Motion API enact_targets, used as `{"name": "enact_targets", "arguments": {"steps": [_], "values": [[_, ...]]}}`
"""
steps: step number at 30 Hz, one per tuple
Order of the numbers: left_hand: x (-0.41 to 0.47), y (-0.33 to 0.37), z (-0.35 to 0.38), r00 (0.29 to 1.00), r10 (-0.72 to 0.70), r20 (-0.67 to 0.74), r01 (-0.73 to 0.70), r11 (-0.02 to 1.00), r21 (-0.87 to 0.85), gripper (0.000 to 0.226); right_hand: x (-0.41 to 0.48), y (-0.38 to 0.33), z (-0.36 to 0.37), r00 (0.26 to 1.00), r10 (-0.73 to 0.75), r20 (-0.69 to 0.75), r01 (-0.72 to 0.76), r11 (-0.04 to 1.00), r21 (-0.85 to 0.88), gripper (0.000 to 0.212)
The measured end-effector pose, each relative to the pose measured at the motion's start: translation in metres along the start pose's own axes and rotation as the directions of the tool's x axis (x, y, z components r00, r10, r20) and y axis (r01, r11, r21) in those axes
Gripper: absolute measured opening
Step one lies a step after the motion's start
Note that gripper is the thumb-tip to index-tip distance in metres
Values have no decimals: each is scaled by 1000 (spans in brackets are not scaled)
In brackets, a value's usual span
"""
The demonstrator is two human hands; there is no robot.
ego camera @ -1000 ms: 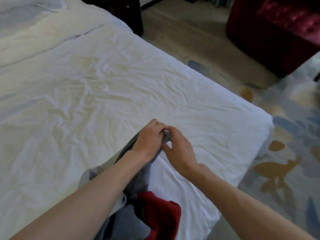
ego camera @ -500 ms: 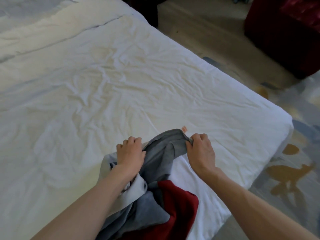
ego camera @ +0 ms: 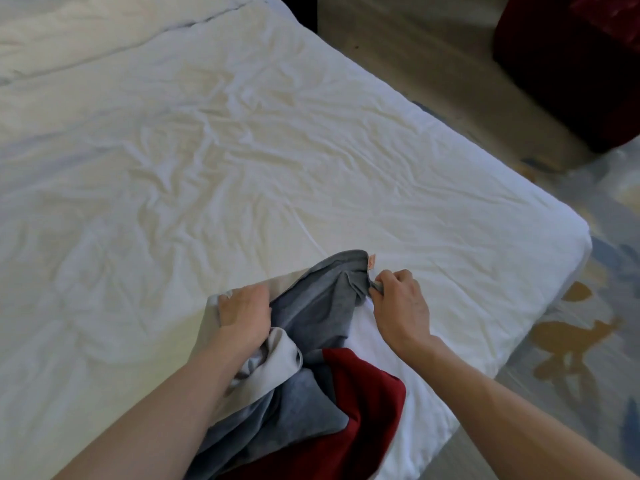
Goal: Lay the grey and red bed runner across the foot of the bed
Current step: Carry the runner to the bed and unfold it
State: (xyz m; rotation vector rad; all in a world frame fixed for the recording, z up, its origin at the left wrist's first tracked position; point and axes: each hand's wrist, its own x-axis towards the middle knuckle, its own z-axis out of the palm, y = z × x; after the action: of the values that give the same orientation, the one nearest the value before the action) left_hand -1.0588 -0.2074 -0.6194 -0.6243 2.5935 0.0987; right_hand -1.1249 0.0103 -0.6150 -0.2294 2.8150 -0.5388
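Grey and red fabric bed runner [ego camera: 311,358] bunched at near edge of white-sheeted bed [ego camera: 242,150]. Left hand [ego camera: 244,311] and right hand [ego camera: 398,303] both gripping grey edge. Spreading not yet done.

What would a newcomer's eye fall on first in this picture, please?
Most striking is the bunched grey and red bed runner at the near edge of the wrinkled white bed, its red patch vivid against the sheet. The left hand grips its pale edge, and the right hand pinches a grey corner. A dark red seat stands at the upper right.
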Motion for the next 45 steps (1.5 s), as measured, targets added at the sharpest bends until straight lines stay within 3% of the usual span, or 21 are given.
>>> {"name": "enact_targets", "arguments": {"steps": [4,10,15,19,24,37,45], "values": [[3,-1,0,1000,10,-16,-10,999,41,20,2,1,2,1000,13,14,-13,1000,-7,18],[26,-2,12,999,32,-32,-32,999,5,17,6,3,4,1000,11,16,-11,1000,-18,17],[39,10,10,975,48,-216,-71,992,-100,18,14,10,-3,998,39,-50,-43,995,-86,10],[47,22,0,959,71,-273,-98,991,-88,16,24,20,-13,992,26,-120,-42,990,-136,12],[48,39,-5,949,36,-312,-59,996,-63,21,39,43,-29,994,-25,-108,7,986,-165,16],[74,179,-49,912,22,-411,-72,991,-108,21,93,146,-90,992,-114,-50,102,975,-195,18],[106,259,-75,879,75,-471,-147,982,-118,17,124,204,-125,995,-70,-77,54,981,-186,20]]}}
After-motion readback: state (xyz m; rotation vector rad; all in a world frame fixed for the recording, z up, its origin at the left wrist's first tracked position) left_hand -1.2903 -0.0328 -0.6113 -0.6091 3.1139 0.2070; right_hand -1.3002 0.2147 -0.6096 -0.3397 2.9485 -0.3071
